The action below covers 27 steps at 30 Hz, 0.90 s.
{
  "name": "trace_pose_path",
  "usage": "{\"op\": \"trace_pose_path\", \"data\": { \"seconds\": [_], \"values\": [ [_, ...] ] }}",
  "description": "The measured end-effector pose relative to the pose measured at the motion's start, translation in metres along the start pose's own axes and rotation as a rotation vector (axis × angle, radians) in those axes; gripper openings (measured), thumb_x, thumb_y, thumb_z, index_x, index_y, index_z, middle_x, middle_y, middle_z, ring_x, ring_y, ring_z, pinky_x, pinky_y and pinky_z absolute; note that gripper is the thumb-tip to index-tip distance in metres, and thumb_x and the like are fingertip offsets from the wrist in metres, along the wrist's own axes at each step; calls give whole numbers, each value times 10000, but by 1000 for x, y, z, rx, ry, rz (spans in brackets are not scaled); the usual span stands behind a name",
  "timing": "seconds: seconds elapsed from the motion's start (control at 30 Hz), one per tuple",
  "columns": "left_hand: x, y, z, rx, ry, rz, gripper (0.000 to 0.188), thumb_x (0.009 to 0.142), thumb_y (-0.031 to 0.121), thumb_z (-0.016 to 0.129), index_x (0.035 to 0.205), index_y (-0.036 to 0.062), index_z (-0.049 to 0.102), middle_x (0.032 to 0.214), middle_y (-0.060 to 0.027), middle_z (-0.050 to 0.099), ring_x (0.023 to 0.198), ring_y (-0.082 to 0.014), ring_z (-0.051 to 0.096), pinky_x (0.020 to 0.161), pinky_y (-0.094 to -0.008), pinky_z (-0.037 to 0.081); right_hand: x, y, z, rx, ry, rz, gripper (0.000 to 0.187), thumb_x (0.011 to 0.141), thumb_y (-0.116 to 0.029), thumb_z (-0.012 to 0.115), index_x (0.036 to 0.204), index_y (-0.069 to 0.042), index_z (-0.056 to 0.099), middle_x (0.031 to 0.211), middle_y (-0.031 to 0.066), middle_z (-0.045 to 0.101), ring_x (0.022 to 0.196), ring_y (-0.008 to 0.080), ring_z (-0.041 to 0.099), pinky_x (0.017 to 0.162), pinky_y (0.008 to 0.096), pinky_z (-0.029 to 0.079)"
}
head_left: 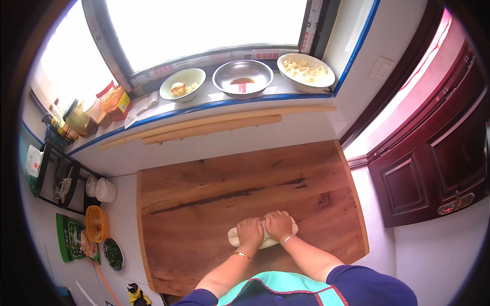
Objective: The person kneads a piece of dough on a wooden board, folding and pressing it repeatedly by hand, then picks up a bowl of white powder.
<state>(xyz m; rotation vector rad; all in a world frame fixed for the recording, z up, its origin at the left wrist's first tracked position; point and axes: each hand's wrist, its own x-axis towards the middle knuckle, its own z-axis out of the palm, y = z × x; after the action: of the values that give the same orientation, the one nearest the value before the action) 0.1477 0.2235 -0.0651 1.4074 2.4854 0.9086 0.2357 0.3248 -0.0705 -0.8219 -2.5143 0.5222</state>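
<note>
A pale, smooth roll of dough (268, 241) lies crosswise on a large brown wooden board (194, 229), near its front edge. My left hand (250, 233) presses on the dough left of its middle, fingers curled over the far side. Close beside it, my right hand (279, 225) grips the dough right of the middle in the same way. The dough's two ends stick out past my hands, and its middle part is covered by them. A gold bracelet is on my left wrist and a silver one on my right.
On the sill stand a green bowl (164, 92), a metal bowl (218, 81) with brown liquid and a white bowl (282, 65) of pale crumbly pieces. Two rolling pins (214, 125) rest beyond the board. A yellow basket (104, 224) and a bowl of greens (113, 254) are at left.
</note>
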Motion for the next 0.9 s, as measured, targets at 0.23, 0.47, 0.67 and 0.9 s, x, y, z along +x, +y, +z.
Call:
{"op": "trace_pose_path", "data": {
  "seconds": [0.23, 0.47, 0.67, 0.9],
  "values": [
    [41, -5, 0, -25, 86, -201, 234, 910, 224, 447, 820, 83, 610, 845, -160, 637, 820, -377, 587, 731, -512, 442, 40, 3, 11, -17, -71, 168, 240, 879, -212, 467, 733, -84, 608, 748, 132, 632, 783, 330, 607, 699, 470, 454],
    [20, -9, -24, -60, -160, -131, 301, 915, 282, 427, 896, 65, 635, 909, -181, 663, 882, -406, 604, 781, -513, 466, 15, -27, -11, -143, -192, 91, 271, 884, -295, 479, 812, -106, 660, 844, 87, 661, 862, 310, 610, 780, 476, 443],
    [-80, 6, -36, 94, 155, 130, 178, 871, 241, 527, 922, 111, 637, 938, -90, 653, 943, -304, 597, 795, -447, 438, -93, -63, -28, -57, 181, -110, 240, 845, -269, 572, 1041, -145, 634, 1097, 16, 609, 1139, 219, 512, 1013, 490, 280],
    [-90, -7, -21, 58, 196, 132, 249, 841, 228, 554, 1054, 115, 619, 1059, -53, 615, 1049, -236, 549, 945, -463, 346, -89, -55, -14, -101, 98, -131, 288, 812, -211, 581, 1093, -151, 606, 1113, 26, 591, 1154, 229, 498, 1038, 488, 258]
  ]
}}
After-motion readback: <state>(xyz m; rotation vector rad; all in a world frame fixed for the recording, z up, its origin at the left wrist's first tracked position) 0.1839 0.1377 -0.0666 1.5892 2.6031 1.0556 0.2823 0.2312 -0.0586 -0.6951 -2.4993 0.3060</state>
